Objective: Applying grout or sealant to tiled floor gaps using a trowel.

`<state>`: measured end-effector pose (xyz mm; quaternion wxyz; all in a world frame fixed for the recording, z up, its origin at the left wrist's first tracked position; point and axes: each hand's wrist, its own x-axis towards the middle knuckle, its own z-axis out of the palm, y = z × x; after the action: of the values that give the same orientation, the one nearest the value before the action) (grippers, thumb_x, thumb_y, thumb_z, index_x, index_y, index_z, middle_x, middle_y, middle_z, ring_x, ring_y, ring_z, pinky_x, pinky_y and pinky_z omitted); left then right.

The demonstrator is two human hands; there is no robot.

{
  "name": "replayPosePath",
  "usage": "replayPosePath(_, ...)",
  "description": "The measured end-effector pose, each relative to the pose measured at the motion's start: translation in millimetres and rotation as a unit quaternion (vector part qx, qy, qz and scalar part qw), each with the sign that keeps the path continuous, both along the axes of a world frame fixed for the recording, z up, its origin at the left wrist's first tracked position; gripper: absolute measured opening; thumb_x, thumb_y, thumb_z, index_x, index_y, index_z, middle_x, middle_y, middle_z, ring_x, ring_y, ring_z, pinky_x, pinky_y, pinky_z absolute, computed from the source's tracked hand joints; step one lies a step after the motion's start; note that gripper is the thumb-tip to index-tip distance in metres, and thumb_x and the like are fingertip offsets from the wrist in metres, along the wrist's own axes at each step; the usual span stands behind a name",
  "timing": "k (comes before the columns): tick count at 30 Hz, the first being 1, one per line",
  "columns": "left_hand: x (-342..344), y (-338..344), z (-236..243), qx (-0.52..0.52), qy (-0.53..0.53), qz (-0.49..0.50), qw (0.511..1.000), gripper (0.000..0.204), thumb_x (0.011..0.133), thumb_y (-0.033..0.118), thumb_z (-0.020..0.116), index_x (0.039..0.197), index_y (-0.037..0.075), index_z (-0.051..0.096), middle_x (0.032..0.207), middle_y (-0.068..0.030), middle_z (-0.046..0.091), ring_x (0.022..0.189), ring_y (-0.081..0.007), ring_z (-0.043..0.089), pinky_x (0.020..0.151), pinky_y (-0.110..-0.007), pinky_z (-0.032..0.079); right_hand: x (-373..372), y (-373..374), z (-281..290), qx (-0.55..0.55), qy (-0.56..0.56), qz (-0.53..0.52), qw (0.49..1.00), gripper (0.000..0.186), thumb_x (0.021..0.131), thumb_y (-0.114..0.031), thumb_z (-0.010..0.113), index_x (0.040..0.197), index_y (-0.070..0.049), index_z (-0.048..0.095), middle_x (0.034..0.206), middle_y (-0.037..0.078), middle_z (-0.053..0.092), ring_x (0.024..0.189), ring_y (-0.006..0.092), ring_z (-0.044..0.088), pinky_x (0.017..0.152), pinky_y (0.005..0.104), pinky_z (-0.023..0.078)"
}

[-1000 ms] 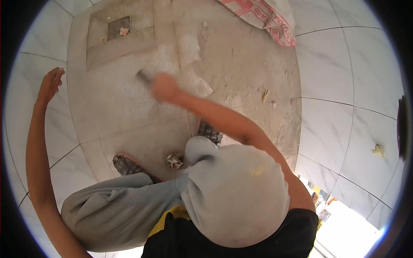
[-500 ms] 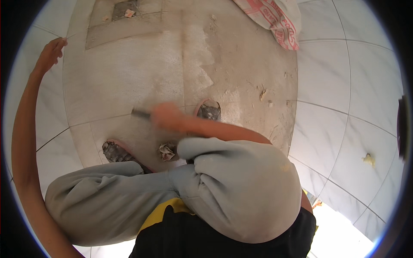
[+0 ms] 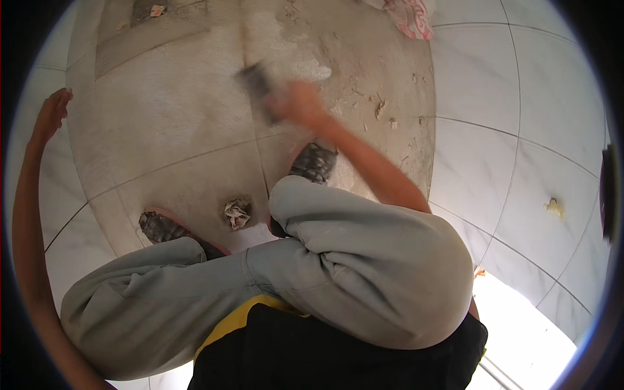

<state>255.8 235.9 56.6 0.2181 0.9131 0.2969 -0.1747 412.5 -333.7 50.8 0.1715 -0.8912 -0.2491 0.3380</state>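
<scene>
My right hand (image 3: 296, 101) grips a dark flat tool (image 3: 257, 84), blurred by motion, over the dusty, pale grey floor (image 3: 169, 104), above my right shoe (image 3: 312, 162). What kind of tool it is, I cannot make out. My left hand (image 3: 53, 112) is at the white marbled tiles (image 3: 49, 169) on the left, fingers loosely bent and apart, holding nothing. I am crouched, both knees in grey trousers below. My left shoe (image 3: 162, 227) is at lower left, and a crumpled paper wad (image 3: 237, 213) sits in a small hole between my feet.
A red-printed sack (image 3: 413, 16) lies at the top right. A square recess (image 3: 146, 16) with scraps is at top left. Loose debris (image 3: 380, 110) lies on the rough floor at right. Tiled walls (image 3: 474, 78) flank both sides. Bright light comes from an opening (image 3: 526, 325) at lower right.
My right hand and tool swept down toward my feet, then moved up and right. My left hand stays at the left tiles. The view shifted, so less of the sack shows.
</scene>
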Motion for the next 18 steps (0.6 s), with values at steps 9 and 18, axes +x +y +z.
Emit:
replayPosePath(9, 6, -3, -7, -0.022, -0.073, 0.025, 0.997, 0.051, 0.1, 0.046, 0.043, 0.118, 0.001, 0.059, 0.08, -0.0044, 0.058, 0.059, -0.0094, 0.046, 0.045, -0.024, 0.037, -20, -66, -51, 0.041, -0.046, -0.044, 0.997, 0.031, 0.078, -0.03, 0.067, 0.08, 0.0, 0.066, 0.064, 0.019, 0.063, 0.06, 0.0309, 0.065, 0.057, 0.0417, 0.052)
replayPosePath(18, -31, 20, -9, 0.033, -0.164, 0.062, 0.984, 0.059, 0.098, 0.053, 0.042, 0.128, 0.003, 0.055, 0.093, -0.0062, 0.064, 0.06, -0.0097, 0.049, 0.043, -0.024, 0.038, -37, -59, -29, 0.105, -0.022, 0.04, 0.993, 0.038, 0.083, -0.038, 0.069, 0.077, -0.001, 0.063, 0.068, 0.019, 0.064, 0.055, 0.0296, 0.058, 0.054, 0.0416, 0.047)
